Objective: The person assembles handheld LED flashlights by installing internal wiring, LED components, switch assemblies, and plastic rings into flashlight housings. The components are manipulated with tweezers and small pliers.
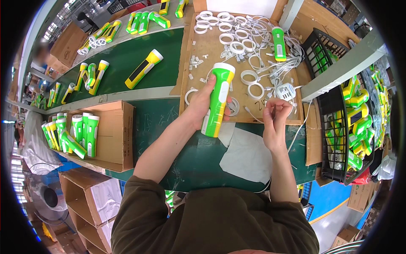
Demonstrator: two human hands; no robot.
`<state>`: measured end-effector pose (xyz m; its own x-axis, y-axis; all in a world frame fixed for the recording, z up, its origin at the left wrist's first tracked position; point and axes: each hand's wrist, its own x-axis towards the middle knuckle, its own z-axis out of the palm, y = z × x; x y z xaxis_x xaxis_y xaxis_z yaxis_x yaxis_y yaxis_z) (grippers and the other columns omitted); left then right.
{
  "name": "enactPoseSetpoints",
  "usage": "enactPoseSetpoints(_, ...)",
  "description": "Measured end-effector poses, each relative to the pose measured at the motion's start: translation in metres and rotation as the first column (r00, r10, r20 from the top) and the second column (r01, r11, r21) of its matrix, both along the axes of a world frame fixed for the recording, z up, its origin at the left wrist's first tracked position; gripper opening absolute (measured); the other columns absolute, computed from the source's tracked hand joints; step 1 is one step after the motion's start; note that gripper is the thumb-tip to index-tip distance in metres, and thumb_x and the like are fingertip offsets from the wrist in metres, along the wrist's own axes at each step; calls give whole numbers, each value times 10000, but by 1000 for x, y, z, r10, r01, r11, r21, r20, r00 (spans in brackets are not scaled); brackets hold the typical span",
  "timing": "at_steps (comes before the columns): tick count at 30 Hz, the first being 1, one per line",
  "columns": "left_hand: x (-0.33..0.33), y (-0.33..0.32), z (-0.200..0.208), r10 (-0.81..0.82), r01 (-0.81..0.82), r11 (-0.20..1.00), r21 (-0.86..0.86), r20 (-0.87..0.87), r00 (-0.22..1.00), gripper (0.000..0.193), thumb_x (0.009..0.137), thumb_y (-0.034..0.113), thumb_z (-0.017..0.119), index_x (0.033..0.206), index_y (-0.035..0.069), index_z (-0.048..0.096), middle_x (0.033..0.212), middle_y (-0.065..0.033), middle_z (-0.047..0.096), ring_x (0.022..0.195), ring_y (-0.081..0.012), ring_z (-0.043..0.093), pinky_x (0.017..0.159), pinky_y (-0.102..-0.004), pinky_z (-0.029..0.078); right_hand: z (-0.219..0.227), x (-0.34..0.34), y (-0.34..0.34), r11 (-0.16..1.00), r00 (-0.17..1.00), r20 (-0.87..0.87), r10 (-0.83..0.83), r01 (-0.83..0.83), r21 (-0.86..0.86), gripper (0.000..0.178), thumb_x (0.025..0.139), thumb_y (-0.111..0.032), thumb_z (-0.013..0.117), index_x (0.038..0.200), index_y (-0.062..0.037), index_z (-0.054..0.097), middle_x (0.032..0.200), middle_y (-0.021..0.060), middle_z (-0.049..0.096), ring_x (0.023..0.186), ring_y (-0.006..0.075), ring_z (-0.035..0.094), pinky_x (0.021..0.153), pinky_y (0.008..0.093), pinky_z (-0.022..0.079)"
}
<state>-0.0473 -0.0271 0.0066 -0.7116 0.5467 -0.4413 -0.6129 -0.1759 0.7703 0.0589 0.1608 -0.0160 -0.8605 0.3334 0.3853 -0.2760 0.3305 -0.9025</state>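
Observation:
My left hand [201,103] is closed round a green and yellow flashlight [219,99], whose white head points up and away from me. It is held over the near edge of a shallow wooden tray [188,80]. My right hand [275,120] is raised at the tray's near right, fingers bent in toward the thumb; whatever they may pinch is too small to make out. Just beyond it sits a white multi-port charger block [285,91]. A loose white cable end [250,111] lies left of that hand. Another flashlight [278,44] stands among the cables at the back.
White cable rings [248,77] and small white parts [196,61] lie in the tray. An open carton [118,135] of flashlights stands left. More flashlights, including one [144,69], rest on the green bench beyond. Black crates [334,127] and a grey post [342,70] stand right. White sheets [247,154] lie in front.

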Motion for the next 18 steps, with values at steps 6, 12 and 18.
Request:
enactPoseSetpoints(6, 8, 4, 0, 9, -8, 998, -59, 20, 1000, 610, 919, 623, 363, 1094, 62, 525, 827, -80, 593, 624, -189, 616, 550, -355, 543, -10, 11, -2, 975, 985, 49, 163, -153, -162, 349, 831, -17, 647, 1022, -56, 358, 899, 55, 462, 679, 98, 449, 600, 258, 393)
enactPoseSetpoints(12, 19, 15, -2, 120, -82, 985, 150, -263, 957, 478, 932, 460, 506, 1218, 89, 413, 965, -95, 573, 772, -206, 614, 619, -361, 542, 17, 15, -17, 965, 924, 329, 193, -239, 106, 80, 859, -64, 626, 892, -15, 573, 671, 81, 595, 601, 179, 616, 528, 306, 458)
enactPoseSetpoints(18, 13, 13, -18, 42, -72, 996, -43, -487, 872, 482, 934, 387, 538, 1263, 85, 356, 1018, -92, 556, 840, -166, 592, 714, -343, 524, 6, 7, -24, 836, 984, 36, 175, -167, 522, 146, 819, -94, 659, 950, -58, 604, 657, 104, 602, 566, 284, 595, 525, 365, 472)
